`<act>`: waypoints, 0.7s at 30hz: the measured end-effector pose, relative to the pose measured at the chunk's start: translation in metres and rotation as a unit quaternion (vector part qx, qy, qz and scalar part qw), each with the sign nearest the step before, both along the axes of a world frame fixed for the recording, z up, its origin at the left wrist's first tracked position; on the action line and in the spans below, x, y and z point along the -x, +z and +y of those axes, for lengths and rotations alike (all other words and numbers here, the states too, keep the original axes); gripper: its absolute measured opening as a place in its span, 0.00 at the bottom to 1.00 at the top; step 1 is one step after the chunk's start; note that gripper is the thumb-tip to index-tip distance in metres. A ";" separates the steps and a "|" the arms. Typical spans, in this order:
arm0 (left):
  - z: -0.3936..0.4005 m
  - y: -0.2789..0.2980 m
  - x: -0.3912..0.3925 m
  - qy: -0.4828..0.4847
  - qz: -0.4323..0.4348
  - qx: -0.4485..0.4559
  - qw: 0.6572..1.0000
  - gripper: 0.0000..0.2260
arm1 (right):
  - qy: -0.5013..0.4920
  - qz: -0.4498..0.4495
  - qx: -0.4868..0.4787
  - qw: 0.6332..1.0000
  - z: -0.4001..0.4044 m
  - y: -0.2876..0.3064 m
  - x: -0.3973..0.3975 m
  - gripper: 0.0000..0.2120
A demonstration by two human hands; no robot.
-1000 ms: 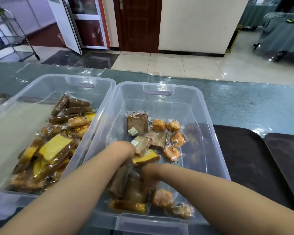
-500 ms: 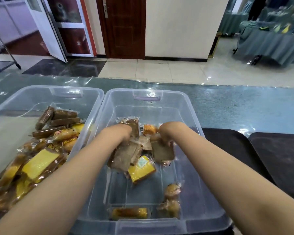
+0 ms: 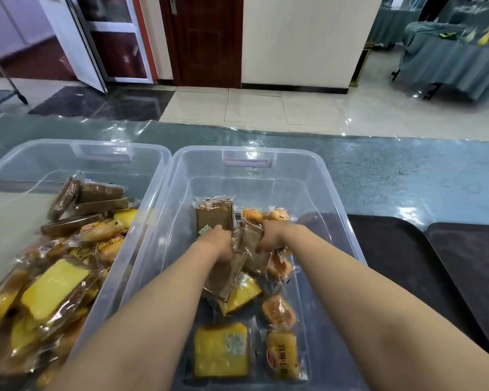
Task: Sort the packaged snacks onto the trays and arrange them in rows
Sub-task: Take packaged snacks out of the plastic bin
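Nearest, loose yellow cake packets lie on the clear bin floor. Mid-bin, the left hand and right hand curl round brown snack packets, apparently gathering one kind. Beyond and rightward, dark trays await rows.

We see a long table with a shiny blue-green top, covered by a clear plastic sheet that wrinkles at the far edge. Two clear plastic bins sit on it side by side, so close their rims touch — the left bin and the right bin. To the right of the bins lie two dark brown trays, flat on the table — the near tray just beside the right bin, the far tray next to it.
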State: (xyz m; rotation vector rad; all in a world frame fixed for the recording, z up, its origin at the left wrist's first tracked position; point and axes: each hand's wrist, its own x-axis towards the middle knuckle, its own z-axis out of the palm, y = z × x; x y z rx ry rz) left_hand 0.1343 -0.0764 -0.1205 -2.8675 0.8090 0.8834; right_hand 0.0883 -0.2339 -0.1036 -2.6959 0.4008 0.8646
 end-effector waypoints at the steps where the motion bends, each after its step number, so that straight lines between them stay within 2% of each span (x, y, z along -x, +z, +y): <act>1: -0.001 -0.001 0.000 -0.004 0.007 -0.002 1.000 0.19 | -0.009 0.001 -0.007 1.000 0.000 -0.003 0.000 0.31; 6: -0.005 0.007 0.003 -0.034 0.092 -0.077 0.992 0.24 | -0.030 0.000 0.004 1.000 0.002 -0.010 0.008 0.34; 8: -0.005 0.010 0.003 -0.049 0.113 -0.099 0.987 0.22 | -0.019 0.002 0.016 1.000 0.005 -0.012 0.009 0.36; 17: 0.004 0.007 0.005 -0.047 0.088 -0.064 0.993 0.19 | -0.044 0.007 -0.004 0.999 0.013 -0.004 0.009 0.20; 21: 0.008 0.008 0.001 -0.039 0.065 -0.058 0.995 0.17 | -0.066 0.005 -0.008 0.998 0.014 0.002 0.007 0.19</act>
